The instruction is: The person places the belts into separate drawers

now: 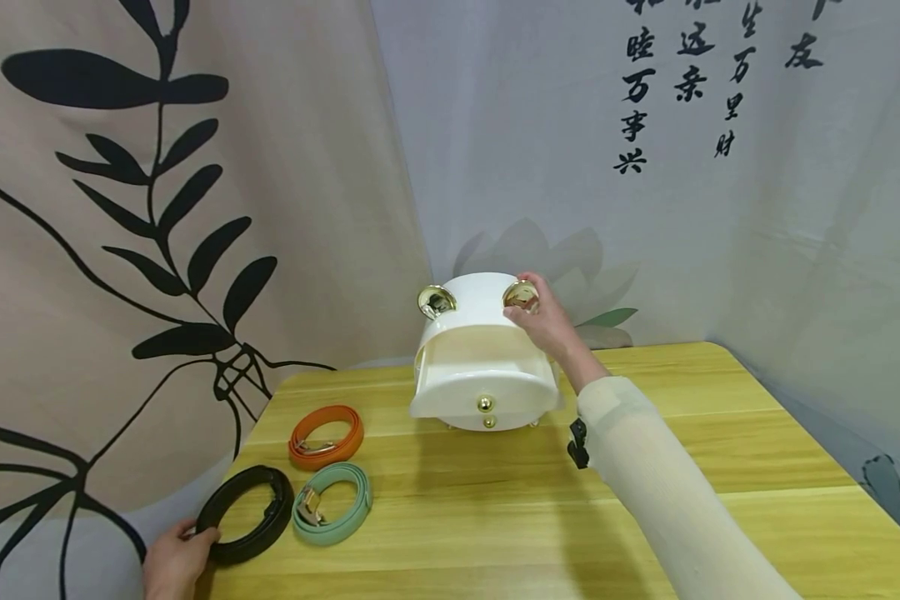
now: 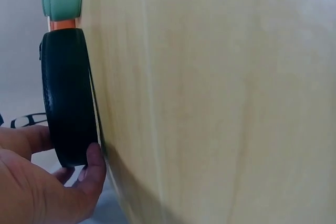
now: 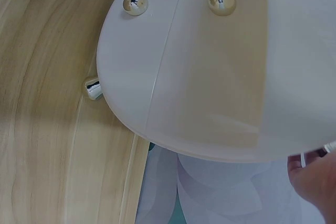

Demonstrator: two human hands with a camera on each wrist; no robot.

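At the table's left edge my left hand (image 1: 176,562) pinches a coiled black belt (image 1: 210,510) between thumb and fingers. In the left wrist view, the fingertips (image 2: 94,156) wrap the lower end of that black coil (image 2: 68,98). My right hand (image 1: 546,321) grips the right gold ear-shaped knob (image 1: 521,296) on top of a white storage box (image 1: 487,292). Its front drawer (image 1: 450,392), with a round gold knob, is pulled out, leaving a gap below the top. In the right wrist view, part of the hand (image 3: 317,179) shows beside the white shell (image 3: 299,77).
A coiled orange belt (image 1: 351,433) and a coiled mint-green belt (image 1: 362,508) lie beside the black one. The box stands on small gold feet toward the back of the wooden table (image 1: 720,450). A printed curtain (image 1: 330,208) hangs close behind the table.
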